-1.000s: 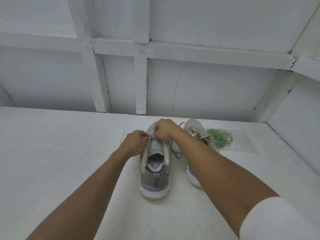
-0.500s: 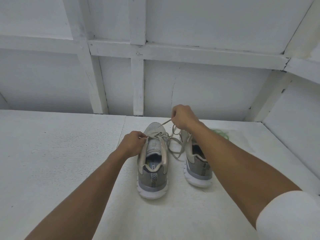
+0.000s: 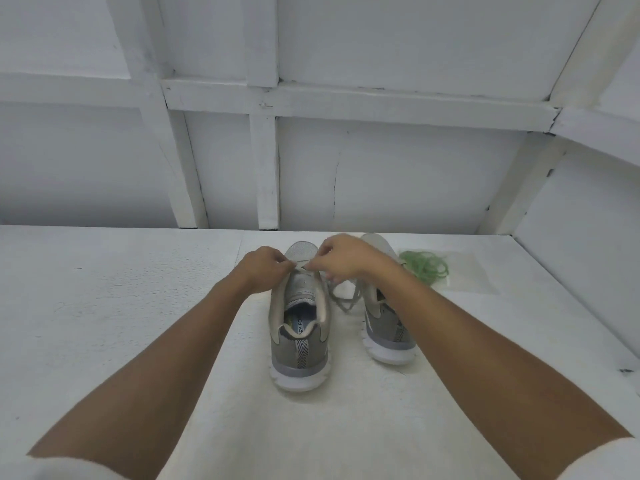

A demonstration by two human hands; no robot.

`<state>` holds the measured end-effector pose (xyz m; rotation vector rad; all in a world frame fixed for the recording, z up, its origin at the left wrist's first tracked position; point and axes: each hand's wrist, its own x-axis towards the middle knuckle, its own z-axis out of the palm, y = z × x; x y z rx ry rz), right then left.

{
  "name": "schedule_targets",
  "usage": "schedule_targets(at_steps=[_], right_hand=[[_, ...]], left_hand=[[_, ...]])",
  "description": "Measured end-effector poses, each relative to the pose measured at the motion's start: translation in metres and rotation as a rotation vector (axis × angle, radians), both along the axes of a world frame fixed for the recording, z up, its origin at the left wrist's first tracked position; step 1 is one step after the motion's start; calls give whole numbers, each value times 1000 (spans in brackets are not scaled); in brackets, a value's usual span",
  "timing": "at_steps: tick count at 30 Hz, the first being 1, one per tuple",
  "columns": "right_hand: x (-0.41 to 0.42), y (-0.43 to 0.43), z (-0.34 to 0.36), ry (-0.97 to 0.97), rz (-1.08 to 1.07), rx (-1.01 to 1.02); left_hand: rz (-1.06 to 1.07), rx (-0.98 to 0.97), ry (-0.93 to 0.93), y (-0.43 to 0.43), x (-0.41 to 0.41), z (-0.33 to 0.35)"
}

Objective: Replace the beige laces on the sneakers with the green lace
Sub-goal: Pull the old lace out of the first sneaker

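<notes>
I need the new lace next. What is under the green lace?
The green lace lies bunched on a clear plastic sheet or bag, flat on the white table. The plastic right beneath the coil is covered by it.

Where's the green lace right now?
Head view: the green lace lies coiled on a clear plastic bag at the far right of the white table, just right of the toe of the right-hand sneaker.

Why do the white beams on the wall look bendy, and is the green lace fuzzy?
Head view: the wide-angle lens bows the white beams near the edges. Head view: the green lace looks soft, its strands smeared together. Head view: light is flat, with faint shadow beside the nearer sneaker.
</notes>
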<state>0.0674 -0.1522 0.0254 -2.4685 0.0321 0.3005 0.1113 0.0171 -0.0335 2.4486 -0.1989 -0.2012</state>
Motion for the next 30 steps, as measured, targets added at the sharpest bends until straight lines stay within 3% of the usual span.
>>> schedule_targets(at_steps=[5,10,15,22,25,30], right_hand=[[-19,13,-32,-59,-75,-71],[-27,16,-50,-78,-254,175],[-32,20,-59,-129,-337,290],[-35,31,-74,-261,-433,322],[-35,31,-76,-268,-438,332],[-36,31,-77,-276,-447,346]], left_hand=[[-115,116,-16,-24,6,17],[-171,298,19,-37,12,19],[-199,377,-21,-44,7,21],[63,265,-15,-14,18,24],[110,345,-61,-2,23,25],[-129,365,-176,-25,14,39]])
